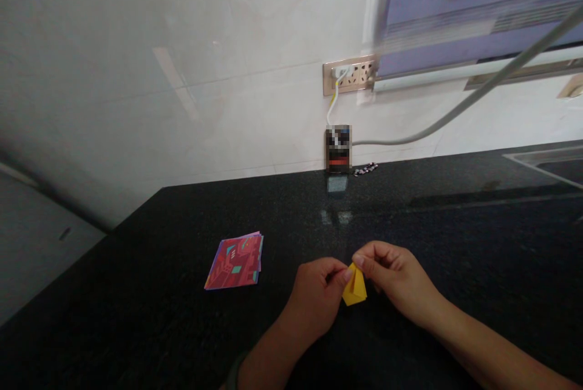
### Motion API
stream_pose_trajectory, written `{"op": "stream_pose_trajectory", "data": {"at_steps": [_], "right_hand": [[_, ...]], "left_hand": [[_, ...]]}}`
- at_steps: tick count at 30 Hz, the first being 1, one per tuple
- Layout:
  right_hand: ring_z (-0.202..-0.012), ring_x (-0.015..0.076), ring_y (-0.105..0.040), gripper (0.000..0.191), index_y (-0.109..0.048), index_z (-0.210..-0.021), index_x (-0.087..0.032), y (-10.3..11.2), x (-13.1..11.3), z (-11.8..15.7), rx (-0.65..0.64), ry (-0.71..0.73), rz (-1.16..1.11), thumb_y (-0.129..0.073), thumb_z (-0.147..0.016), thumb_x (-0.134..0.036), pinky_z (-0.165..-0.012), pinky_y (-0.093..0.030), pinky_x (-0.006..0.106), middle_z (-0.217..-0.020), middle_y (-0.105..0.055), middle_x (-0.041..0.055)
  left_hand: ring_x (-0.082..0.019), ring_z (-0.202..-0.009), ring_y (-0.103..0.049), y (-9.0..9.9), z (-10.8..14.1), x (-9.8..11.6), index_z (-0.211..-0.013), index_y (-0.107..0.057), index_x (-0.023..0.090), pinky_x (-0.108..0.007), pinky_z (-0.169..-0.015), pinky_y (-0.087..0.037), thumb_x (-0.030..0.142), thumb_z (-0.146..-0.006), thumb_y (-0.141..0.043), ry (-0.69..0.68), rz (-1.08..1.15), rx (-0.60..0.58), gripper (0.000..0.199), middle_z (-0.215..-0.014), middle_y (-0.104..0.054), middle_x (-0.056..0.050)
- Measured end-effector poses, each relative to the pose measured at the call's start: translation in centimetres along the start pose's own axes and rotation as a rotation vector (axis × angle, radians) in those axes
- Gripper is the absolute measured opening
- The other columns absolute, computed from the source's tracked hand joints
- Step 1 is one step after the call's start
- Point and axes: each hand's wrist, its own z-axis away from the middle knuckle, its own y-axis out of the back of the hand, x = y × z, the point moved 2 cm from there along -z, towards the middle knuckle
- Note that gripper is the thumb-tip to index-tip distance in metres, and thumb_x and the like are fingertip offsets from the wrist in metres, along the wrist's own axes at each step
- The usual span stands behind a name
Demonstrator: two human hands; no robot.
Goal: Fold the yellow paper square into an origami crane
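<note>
A small piece of folded yellow paper (pixel 356 290) is held between my two hands, just above the dark counter. My left hand (pixel 319 293) pinches its left upper edge between thumb and forefinger. At the top right, my right hand (pixel 398 277) pinches the paper's upper tip, with the other fingers curled in. The paper has a crease down its middle and widens toward its lower end. Some of its upper part is hidden under my fingertips.
A stack of patterned paper sheets (pixel 234 262) lies on the black counter (pixel 150 317) to the left. Against the wall stands a phone-like object (pixel 338 156), blurred out, with a white cable to the wall socket (pixel 348 77). A beaded strand (pixel 365 169) lies beside it. A grey hose (pixel 455 112) crosses at right.
</note>
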Motion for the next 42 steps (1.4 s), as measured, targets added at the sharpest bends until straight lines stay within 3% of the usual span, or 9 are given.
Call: {"op": "stream_pose_trajectory", "data": {"at_steps": [4,9,12,15,19,26,32,37,42], "right_hand": [[-0.046,0.0069,-0.042,0.022,-0.055,-0.066,-0.015,0.1,0.0,-0.2,0.034,0.018,0.017,-0.056,-0.074,-0.036,-0.043,-0.033,0.018,-0.054,-0.05,-0.0034],[-0.047,0.0074,-0.04,0.023,-0.052,-0.078,-0.017,-0.5,0.1,-0.2,-0.026,0.013,0.001,-0.056,-0.074,-0.04,-0.04,-0.031,0.018,-0.059,-0.048,-0.0036],[-0.046,0.0069,-0.036,0.028,-0.052,-0.067,-0.016,-0.8,0.4,-0.1,-0.122,0.01,0.105,-0.053,-0.075,-0.042,-0.04,-0.028,0.018,-0.056,-0.044,-0.0039],[-0.044,0.0069,-0.031,0.033,-0.05,-0.059,-0.016,-0.5,0.6,0.0,-0.094,0.041,0.192,-0.051,-0.077,-0.043,-0.041,-0.025,0.019,-0.05,-0.037,-0.0057],[-0.046,0.0077,-0.032,0.033,-0.049,-0.058,-0.016,-0.3,0.6,-0.1,-0.077,0.06,0.231,-0.049,-0.078,-0.042,-0.043,-0.026,0.02,-0.05,-0.036,-0.0055],[-0.045,0.0079,-0.035,0.031,-0.051,-0.063,-0.016,-0.3,0.3,-0.1,-0.124,0.053,0.227,-0.048,-0.079,-0.042,-0.042,-0.029,0.02,-0.053,-0.041,-0.0047],[-0.054,0.0096,-0.042,0.027,-0.051,-0.06,-0.016,-0.2,-0.4,0.1,-0.195,0.17,0.413,-0.048,-0.08,-0.034,-0.05,-0.034,0.02,-0.058,-0.046,-0.0027],[-0.059,0.0106,-0.047,0.019,-0.056,-0.068,-0.016,-0.5,-0.5,0.3,-0.274,0.183,0.529,-0.048,-0.081,-0.027,-0.053,-0.037,0.021,-0.065,-0.051,-0.0005],[-0.059,0.0113,-0.049,0.02,-0.054,-0.063,-0.016,-0.5,-0.6,0.3,-0.2,0.208,0.528,-0.046,-0.08,-0.023,-0.056,-0.038,0.022,-0.063,-0.051,-0.0005]], "left_hand": [[-0.014,-0.059,-0.054,-0.2,-0.2,-0.7,-0.07,-0.062,0.016,-0.022,-0.052,-0.037,0.031,-0.077,-0.045,0.057,0.041,-0.029,0.024,-0.063,-0.061,-0.002],[-0.014,-0.055,-0.054,0.1,-0.2,-0.5,-0.065,-0.061,0.015,-0.022,-0.05,-0.038,0.031,-0.077,-0.047,0.061,0.123,0.063,0.024,-0.059,-0.06,-0.002],[-0.014,-0.056,-0.055,0.2,-0.2,-0.1,-0.065,-0.061,0.015,-0.022,-0.052,-0.041,0.031,-0.076,-0.048,0.051,0.179,0.125,0.024,-0.059,-0.06,-0.003],[-0.015,-0.057,-0.056,0.2,-0.3,0.1,-0.067,-0.061,0.015,-0.023,-0.053,-0.042,0.033,-0.076,-0.048,0.065,0.206,0.113,0.025,-0.06,-0.061,-0.003],[-0.013,-0.054,-0.054,0.2,-0.3,0.0,-0.064,-0.059,0.015,-0.021,-0.051,-0.038,0.036,-0.078,-0.045,0.064,0.162,0.063,0.029,-0.056,-0.06,-0.002],[-0.01,-0.049,-0.047,0.4,-0.2,-0.1,-0.056,-0.057,0.015,-0.021,-0.048,-0.034,0.035,-0.078,-0.047,0.021,0.092,0.168,0.031,-0.05,-0.052,0.001],[-0.013,-0.066,-0.054,0.1,-0.5,-0.2,-0.095,-0.06,0.015,-0.023,-0.059,-0.043,0.032,-0.074,-0.055,0.027,0.394,0.124,0.027,-0.075,-0.062,-0.003],[-0.013,-0.059,-0.052,0.6,-0.6,-0.2,-0.067,-0.064,0.013,-0.022,-0.054,-0.04,0.028,-0.072,-0.056,0.061,0.303,0.186,0.018,-0.062,-0.059,-0.003],[-0.013,-0.058,-0.051,0.7,-0.6,-0.1,-0.068,-0.064,0.014,-0.022,-0.053,-0.04,0.029,-0.072,-0.056,0.082,0.339,0.242,0.017,-0.061,-0.059,-0.002]]}}
